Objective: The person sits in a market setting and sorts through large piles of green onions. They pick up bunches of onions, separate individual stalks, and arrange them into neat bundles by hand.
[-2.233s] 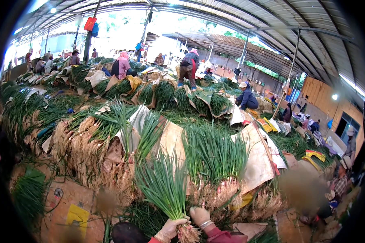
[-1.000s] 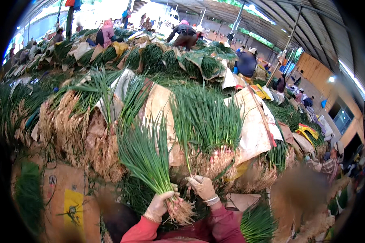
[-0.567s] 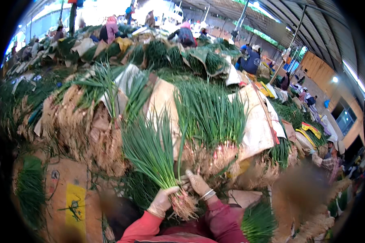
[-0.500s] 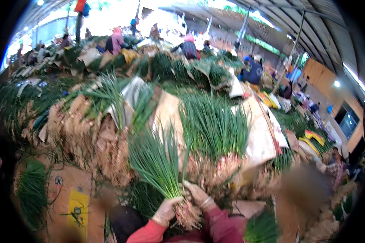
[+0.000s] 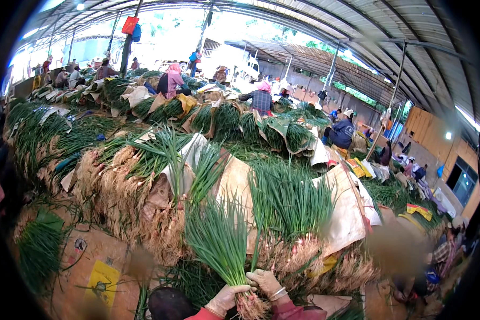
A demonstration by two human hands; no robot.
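Observation:
A bunch of green onions (image 5: 216, 245) stands upright but leans to the left in front of me, its leaves up and its pale roots hanging down. My left hand (image 5: 224, 300), in a whitish glove, wraps round the bunch just above the roots. My right hand (image 5: 266, 284), gloved too, is closed at the bunch's right side. From its fingers a separate thin green onion stalk (image 5: 256, 252) rises; part of the grip is hidden. Beyond my hands more green onions (image 5: 290, 200) lie in a row over pale sacking (image 5: 236, 184), roots toward me.
A long heap of rooted onions (image 5: 120, 184) runs across to the left. On the lower left are flattened cardboard (image 5: 82, 266) and another onion bunch (image 5: 39, 250). Several people sit among heaps farther off, one in dark clothes (image 5: 340, 132). A pole (image 5: 386, 122) stands at the right.
The view has tilted up, so my hands and the bunch sit lower in the picture. Both hands keep their closed hold, close together at the bunch's base.

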